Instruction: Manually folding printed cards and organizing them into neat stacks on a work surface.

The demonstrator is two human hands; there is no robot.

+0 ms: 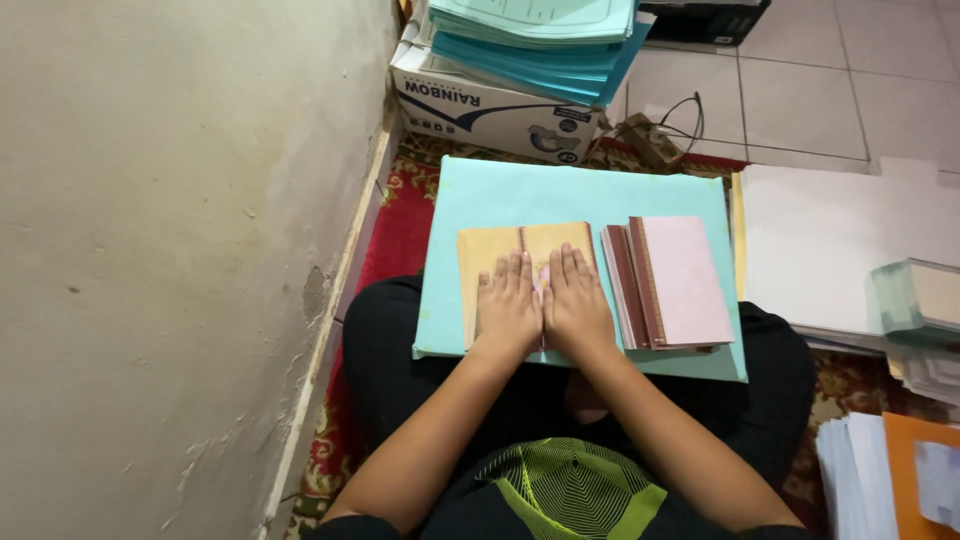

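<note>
The person sat cross-legged in black trousers (420, 370) and a dark top with a green line pattern (575, 490), both forearms extended forward over the lap. The left hand (507, 305) lay flat, palm down, fingers straight and held close together, on the left page of an open tan book (490, 250). The right hand (575, 305) lay flat in the same manner on the right page, its inner edge touching the left hand along the book's centre fold. Neither hand gripped or pinched anything; both pressed down on the pages.

The open book rested on a pale turquoise sheet (560, 190) laid across the person's knees. Just beside the book, to its right on the same sheet, lay a small stack of closed books with pink covers and brown spines (675, 280).

To the right, a white board (830, 240) lay on the floor, with paper piles (920, 300) on its near edge. Under the person was a red patterned rug (400, 220). Farther off stood a white cardboard box (490, 105) bearing a stack of blue-green folders (540, 40), against the plaster wall (180, 220). A power strip with a cable (655, 135) lay on the tiled floor (850, 80).
</note>
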